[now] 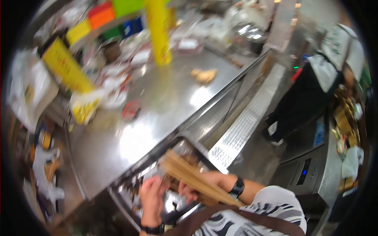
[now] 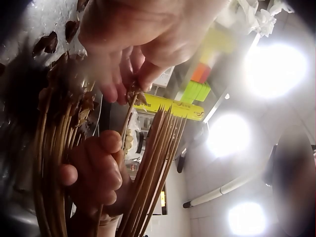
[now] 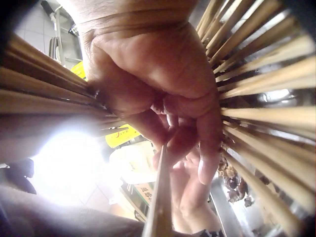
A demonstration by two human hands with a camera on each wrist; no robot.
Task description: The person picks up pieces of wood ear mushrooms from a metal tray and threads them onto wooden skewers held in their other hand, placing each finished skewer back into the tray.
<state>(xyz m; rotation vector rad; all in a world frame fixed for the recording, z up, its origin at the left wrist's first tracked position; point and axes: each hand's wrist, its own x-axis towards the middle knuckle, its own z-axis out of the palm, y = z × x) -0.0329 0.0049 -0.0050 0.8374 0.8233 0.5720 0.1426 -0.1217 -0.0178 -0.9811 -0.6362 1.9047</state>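
Observation:
In the left wrist view my left hand (image 2: pixel 133 34) pinches a small dark brown piece of food (image 2: pixel 135 95) at the tip of a thin wooden skewer (image 2: pixel 129 116). My right hand (image 2: pixel 96 170) holds that skewer below the tip; the right wrist view shows the skewer (image 3: pixel 160 197) between its thumb and fingers. A bundle of bare pointed skewers (image 2: pixel 155 163) stands beside the right hand, lying along the right forearm in the head view. On the other side are skewers loaded with brown pieces (image 2: pixel 54 128). Both hands are over a metal tray (image 1: pixel 118 196).
Loose brown pieces (image 2: pixel 47 43) lie in the tray. Beyond it is a steel table (image 1: pixel 165 102) with a pale lump (image 1: pixel 203 75), a red item (image 1: pixel 131 109) and plastic bags (image 1: pixel 114 82). Another person in dark trousers (image 1: pixel 301 94) stands at right, near a counter.

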